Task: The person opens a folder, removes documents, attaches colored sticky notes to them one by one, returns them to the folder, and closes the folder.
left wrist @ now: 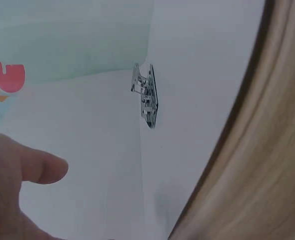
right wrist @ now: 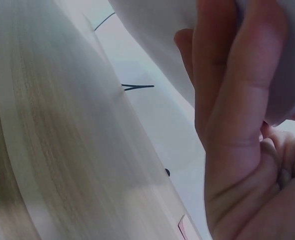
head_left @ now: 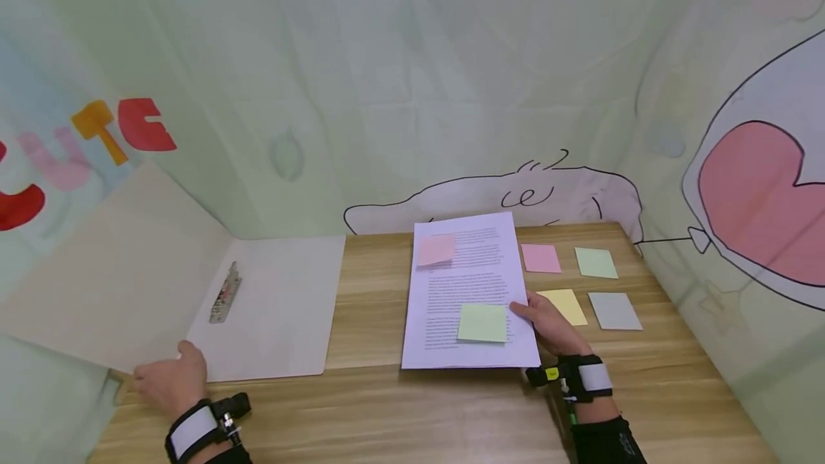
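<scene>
At the left, a white clip folder (head_left: 273, 306) lies opened, its cover (head_left: 122, 263) tilted up. My left hand (head_left: 170, 379) touches the cover's lower edge, thumb (left wrist: 45, 168) stretched out apart from the hidden fingertips. A metal clip (left wrist: 148, 97) is fixed inside near the spine. My right hand (head_left: 553, 324) grips the right edge of the printed paper (head_left: 464, 271), thumb on top and fingers (right wrist: 237, 100) beneath. A pink sticky note (head_left: 436, 250) and a green sticky note (head_left: 482, 323) are on the page, which is raised off the table.
Right of the paper lie a pink sticky note (head_left: 541, 258), a green one (head_left: 596, 263), a yellow one (head_left: 566, 306) and a grey-white one (head_left: 615, 311) on the wooden table (head_left: 387, 421). A printed curtain (head_left: 387, 92) hangs behind the table.
</scene>
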`<state>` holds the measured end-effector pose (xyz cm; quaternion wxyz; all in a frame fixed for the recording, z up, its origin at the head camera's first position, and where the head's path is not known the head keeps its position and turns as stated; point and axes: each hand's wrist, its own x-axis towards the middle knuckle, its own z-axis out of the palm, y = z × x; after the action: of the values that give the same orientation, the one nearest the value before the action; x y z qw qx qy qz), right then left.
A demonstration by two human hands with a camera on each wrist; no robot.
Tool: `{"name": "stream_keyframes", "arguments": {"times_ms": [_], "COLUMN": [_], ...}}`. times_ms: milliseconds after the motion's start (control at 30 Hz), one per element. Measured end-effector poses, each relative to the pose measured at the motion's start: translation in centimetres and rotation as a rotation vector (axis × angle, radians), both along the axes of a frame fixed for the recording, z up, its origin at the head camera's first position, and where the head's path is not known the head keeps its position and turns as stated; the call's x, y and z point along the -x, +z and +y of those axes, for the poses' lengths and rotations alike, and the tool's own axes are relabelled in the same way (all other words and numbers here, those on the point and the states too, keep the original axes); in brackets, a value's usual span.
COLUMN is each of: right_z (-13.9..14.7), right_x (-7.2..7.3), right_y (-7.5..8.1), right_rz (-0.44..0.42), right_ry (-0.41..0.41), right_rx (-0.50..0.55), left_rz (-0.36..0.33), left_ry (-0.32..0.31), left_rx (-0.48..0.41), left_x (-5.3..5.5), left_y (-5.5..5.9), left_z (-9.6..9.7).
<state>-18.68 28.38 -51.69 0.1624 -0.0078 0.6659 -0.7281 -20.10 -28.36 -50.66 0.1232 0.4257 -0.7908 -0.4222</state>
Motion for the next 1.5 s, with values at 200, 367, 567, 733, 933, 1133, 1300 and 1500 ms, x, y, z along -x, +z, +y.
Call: {"name": "stream_keyframes", "arguments": {"times_ms": [200, 367, 567, 733, 933, 1133, 1300, 1500], "right_z": [0.1, 0.1, 0.1, 0.0, 0.1, 0.2, 0.0, -0.1], "right_x": [0.0, 0.0, 0.0, 0.1, 0.1, 0.2, 0.1, 0.0], "right_y": [0.2, 0.1, -0.1, 0.0, -0.1, -0.5, -0.3, -0.1], "right_rz": [0.006, 0.004, 0.006, -0.011, -0.011, -0.002, -0.004, 0.004], "right_ry": [0.030, 0.004, 0.024, 0.006, 0.010, 0.019, 0.017, 0.032], "right_rx": [-0.003, -0.019, -0.013, -0.024, -0.040, -0.023, -0.027, -0.024], "left_rz": [-0.090, -0.061, 0.174, 0.345, 0.428, 0.373, 0.140, 0.093], "left_ry": [-0.054, 0.009, 0.052, 0.053, 0.079, -0.019, -0.210, -0.322], "left_rx": [-0.024, -0.130, -0.239, -0.354, -0.484, -0.335, -0.196, -0.302], "left_x": [-0.6, -1.3, -1.1, -0.5, -0.7, -1.0, -0.9, -0.9], "left_y": [-0.4, -0.9, -1.8, -2.3, -2.2, -2.8, -2.6, -2.3], "left_z": [-1.4, -2.2, -3.2, -4.0, -4.1, -4.7, -5.1, -5.1]}}
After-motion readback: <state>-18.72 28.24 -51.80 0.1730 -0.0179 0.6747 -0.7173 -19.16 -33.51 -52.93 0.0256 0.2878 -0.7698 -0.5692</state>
